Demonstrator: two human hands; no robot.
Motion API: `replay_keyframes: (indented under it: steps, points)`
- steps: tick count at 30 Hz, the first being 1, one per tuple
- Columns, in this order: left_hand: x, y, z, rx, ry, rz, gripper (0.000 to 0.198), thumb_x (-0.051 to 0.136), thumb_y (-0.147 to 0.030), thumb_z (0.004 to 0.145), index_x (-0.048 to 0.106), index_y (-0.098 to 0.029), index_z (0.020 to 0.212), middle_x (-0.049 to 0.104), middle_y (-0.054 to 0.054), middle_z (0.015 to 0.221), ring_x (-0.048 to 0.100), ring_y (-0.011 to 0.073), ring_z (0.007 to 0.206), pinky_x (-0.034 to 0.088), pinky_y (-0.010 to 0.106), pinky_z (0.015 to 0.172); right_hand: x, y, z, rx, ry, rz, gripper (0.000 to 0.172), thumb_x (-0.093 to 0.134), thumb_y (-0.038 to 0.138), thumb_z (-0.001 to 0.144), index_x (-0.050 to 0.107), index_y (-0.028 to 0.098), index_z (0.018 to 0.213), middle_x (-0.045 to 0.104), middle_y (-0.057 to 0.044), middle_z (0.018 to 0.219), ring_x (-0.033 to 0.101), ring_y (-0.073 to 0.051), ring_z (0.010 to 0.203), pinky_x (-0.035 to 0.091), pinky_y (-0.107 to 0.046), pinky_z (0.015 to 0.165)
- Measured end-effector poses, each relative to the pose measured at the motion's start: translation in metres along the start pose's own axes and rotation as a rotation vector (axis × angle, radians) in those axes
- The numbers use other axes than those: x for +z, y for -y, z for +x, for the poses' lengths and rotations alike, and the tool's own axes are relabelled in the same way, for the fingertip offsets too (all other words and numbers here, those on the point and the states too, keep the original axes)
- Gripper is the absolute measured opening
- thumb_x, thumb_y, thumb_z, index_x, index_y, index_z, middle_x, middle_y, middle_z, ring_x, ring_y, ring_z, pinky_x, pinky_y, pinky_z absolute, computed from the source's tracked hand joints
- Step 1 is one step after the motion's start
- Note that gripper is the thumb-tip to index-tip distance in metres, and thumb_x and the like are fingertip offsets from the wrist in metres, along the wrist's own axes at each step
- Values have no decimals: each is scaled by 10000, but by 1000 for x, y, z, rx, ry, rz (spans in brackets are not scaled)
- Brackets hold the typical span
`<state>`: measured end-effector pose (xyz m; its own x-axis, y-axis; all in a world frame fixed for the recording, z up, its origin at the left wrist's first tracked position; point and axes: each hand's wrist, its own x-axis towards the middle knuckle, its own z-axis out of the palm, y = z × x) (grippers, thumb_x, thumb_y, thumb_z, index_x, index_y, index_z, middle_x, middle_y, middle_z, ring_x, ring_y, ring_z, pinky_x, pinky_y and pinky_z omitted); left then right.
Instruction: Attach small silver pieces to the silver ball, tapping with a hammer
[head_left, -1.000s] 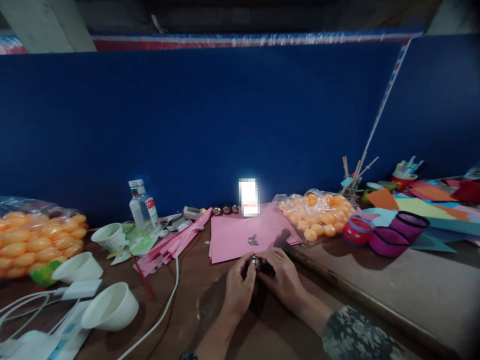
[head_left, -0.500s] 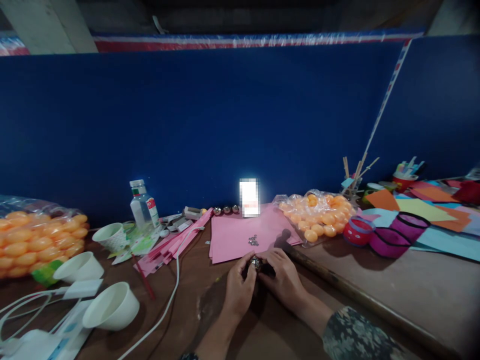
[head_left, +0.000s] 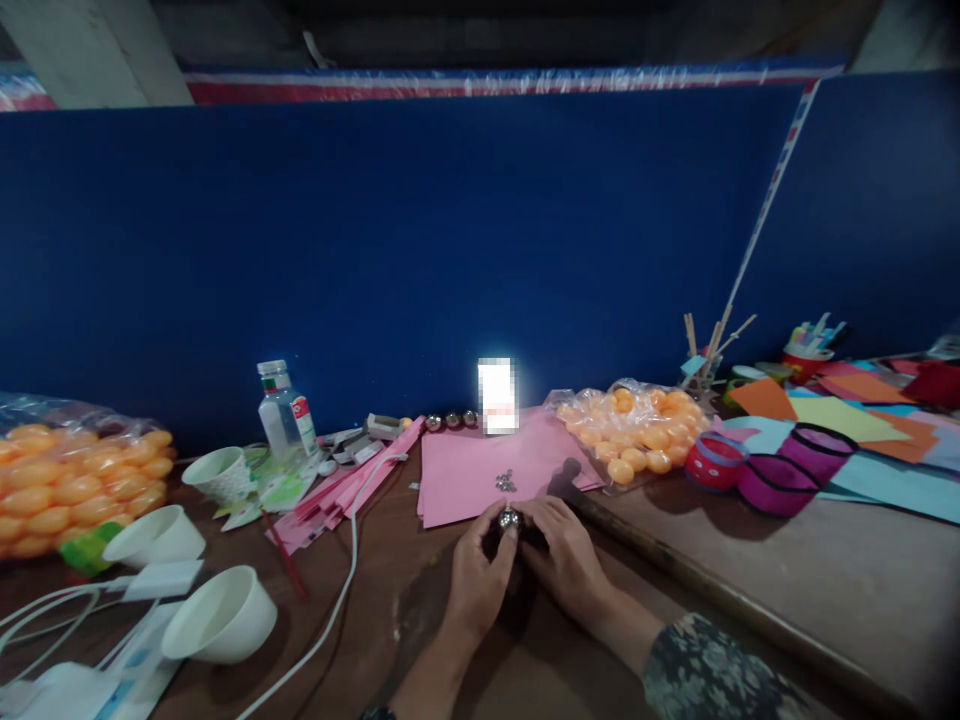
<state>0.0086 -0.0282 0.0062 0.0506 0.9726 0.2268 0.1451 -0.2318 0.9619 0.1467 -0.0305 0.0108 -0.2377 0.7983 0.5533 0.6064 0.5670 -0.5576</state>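
Observation:
A shiny metal ball (head_left: 510, 520) sits between my two hands, just off the near edge of the pink paper (head_left: 465, 470). My left hand (head_left: 480, 570) grips it from the left, thumb and fingers closed on it. From the other side my right hand (head_left: 566, 555) is closed on the same ball, its fingertips at the upper right and partly hidden. A small heap of tiny metal pieces (head_left: 506, 481) lies on the paper beyond my hands. Several more metal balls (head_left: 452, 420) stand in a row at the paper's far edge.
A bright blurred-out upright object (head_left: 496, 395) stands behind the paper. Bags of orange balls lie right (head_left: 637, 425) and left (head_left: 82, 480). White cups (head_left: 221, 615), a white cable (head_left: 345, 580) and a bottle (head_left: 285, 410) are left; purple pouches (head_left: 780, 485) are right.
The metal ball has turned or shifted slightly between my fingers and shows more of its surface. Both hands stay in nearly the same place.

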Motion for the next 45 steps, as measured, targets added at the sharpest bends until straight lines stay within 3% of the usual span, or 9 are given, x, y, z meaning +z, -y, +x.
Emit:
replay_keyframes:
  steps: [17, 21, 26, 32, 38, 45]
  points:
    - [2, 7, 7, 47, 28, 33, 351, 526, -306, 756, 571, -171, 1078, 604, 80, 1106, 530, 201, 1050, 373, 353, 947, 1, 0, 1, -24, -32, -24, 371, 560, 106, 707, 535, 201, 1065, 611, -65, 987, 510, -215, 906, 424, -380, 822]
    - [0, 1, 20, 74, 41, 28, 333, 538, -315, 742, 595, -167, 1035, 625, 80, 1066, 548, 200, 1020, 388, 352, 929, 2, -6, 9, -24, -55, -41, 388, 554, 100, 705, 535, 197, 1081, 612, -72, 987, 525, -215, 917, 434, -376, 815]
    - [-1, -8, 50, 113, 20, -26, 305, 549, -334, 732, 626, -163, 973, 670, 69, 944, 613, 196, 870, 468, 329, 805, 9, -21, 40, 84, -89, 59, 328, 541, 131, 719, 564, 169, 1045, 621, -82, 981, 563, -205, 897, 444, -375, 816]
    - [8, 12, 66, 100, -100, -21, 373, 535, -328, 745, 575, -135, 1062, 633, 109, 1034, 593, 210, 937, 449, 363, 850, 18, -34, 62, 105, -44, 185, 341, 514, 113, 727, 558, 164, 1061, 630, -71, 969, 593, -172, 856, 483, -321, 753]
    - [8, 21, 61, 81, -81, -46, 473, 547, -331, 745, 487, -148, 1178, 614, 104, 1069, 596, 197, 937, 471, 346, 833, 21, -43, 56, 154, -66, 269, 330, 540, 173, 739, 559, 164, 1069, 633, -80, 971, 604, -182, 854, 500, -320, 730]
    - [9, 32, 63, 50, -41, -273, 409, 498, -338, 783, 523, -151, 1146, 581, 106, 1146, 546, 219, 1044, 460, 363, 867, 23, -47, 56, 176, -91, 360, 364, 571, 162, 715, 546, 168, 1078, 633, -71, 963, 612, -175, 835, 515, -307, 725]
